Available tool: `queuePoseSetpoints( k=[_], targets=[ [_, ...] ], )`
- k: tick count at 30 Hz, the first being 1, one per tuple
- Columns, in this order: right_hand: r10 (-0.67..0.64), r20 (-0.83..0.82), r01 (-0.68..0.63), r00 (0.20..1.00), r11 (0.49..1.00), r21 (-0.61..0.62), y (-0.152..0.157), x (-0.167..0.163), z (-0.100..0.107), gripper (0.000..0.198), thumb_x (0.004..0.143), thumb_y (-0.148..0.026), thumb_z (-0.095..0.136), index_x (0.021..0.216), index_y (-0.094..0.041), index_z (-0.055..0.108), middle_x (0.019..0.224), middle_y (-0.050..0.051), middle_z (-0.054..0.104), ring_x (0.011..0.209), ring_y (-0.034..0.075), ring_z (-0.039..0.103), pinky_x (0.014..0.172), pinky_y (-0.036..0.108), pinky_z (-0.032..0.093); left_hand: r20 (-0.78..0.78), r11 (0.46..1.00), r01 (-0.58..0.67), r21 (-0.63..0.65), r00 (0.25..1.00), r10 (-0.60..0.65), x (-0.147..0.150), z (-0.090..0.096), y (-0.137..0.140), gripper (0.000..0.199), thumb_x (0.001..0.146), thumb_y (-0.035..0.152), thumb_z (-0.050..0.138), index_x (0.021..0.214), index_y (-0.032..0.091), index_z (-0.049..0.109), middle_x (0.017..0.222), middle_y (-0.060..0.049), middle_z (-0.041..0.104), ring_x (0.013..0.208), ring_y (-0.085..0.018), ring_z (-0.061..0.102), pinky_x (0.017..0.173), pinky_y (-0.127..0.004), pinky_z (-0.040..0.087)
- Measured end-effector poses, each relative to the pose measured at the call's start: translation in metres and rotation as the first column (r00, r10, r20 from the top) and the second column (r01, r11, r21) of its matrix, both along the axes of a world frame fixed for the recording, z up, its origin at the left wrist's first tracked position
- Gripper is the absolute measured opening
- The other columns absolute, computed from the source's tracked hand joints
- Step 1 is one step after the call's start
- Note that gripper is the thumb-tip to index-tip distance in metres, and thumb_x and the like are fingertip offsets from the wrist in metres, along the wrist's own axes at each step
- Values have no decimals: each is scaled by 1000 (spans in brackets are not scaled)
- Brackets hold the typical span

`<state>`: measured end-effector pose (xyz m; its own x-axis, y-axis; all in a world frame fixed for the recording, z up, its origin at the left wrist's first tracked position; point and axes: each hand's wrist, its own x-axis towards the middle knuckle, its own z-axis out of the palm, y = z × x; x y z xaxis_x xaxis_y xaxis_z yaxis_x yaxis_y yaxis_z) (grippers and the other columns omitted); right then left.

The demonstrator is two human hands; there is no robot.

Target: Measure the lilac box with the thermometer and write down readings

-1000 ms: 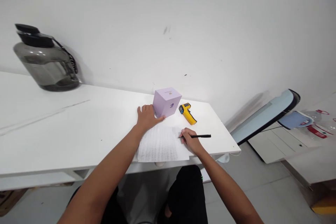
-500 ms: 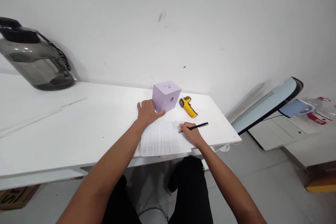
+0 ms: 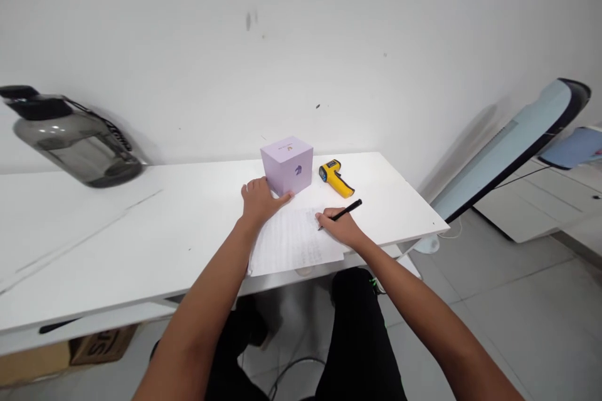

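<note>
My right hand [image 3: 337, 225] is closed around a black pen [image 3: 350, 207], its tip down on the right part of a sheet of paper [image 3: 286, 244] covered in rows of writing. My left hand [image 3: 261, 200] lies with thumb and fingers spread at the paper's top left. It touches the near left corner of a lilac box [image 3: 288, 166], fingers along the left side and thumb along the bottom front. Just right of the box a yellow and black infrared thermometer [image 3: 337, 178] lies on its side.
A large grey water bottle [image 3: 78, 141] with a black lid stands at the left of the white desk [image 3: 117, 219], by the wall. Right of the desk leans a pale blue board with a dark edge [image 3: 512, 144]. Cardboard boxes [image 3: 101, 346] sit beneath the desk.
The view has turned and tilted slightly. The pen stands more steeply in my right hand, its tip still on the right part of the sheet. My left hand keeps its place against the box.
</note>
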<state>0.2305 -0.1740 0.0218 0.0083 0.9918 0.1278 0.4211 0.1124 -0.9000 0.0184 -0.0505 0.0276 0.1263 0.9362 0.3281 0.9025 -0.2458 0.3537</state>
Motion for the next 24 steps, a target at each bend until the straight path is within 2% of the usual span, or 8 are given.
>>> queuePoseSetpoints(
  k=[8,12,19,24],
  targets=[
    [12,47,-11,999,1000,-11,-1,-1,-1,35,84,-43,57,57,-21,56,59,-1,60,64,16,55,63,29,40,-12,1000,2,6,1000,-2,-1,0,1,71,74,72,63,115,15,57,121,-21,66,122,-38,57,108,-51,40],
    [44,20,-43,999,998,-40,-3,0,1,33,84,-41,58,57,-20,59,60,0,61,66,16,56,65,28,42,3,1000,26,9,1000,-26,-2,-1,3,70,73,72,64,113,16,56,118,-19,66,120,-38,58,105,-51,41],
    [-28,55,30,998,999,-34,-1,2,2,35,84,-42,59,57,-21,61,57,1,59,66,18,56,64,30,43,59,999,44,-27,997,-42,-1,0,1,70,73,72,64,115,17,54,124,-18,63,124,-38,55,108,-52,39],
    [-26,90,32,996,997,-71,-3,3,3,36,84,-44,59,56,-21,60,56,1,59,66,19,57,63,30,43,92,998,54,-45,995,-50,0,2,0,72,72,73,64,117,19,53,127,-18,62,127,-39,52,109,-53,36]
  ],
)
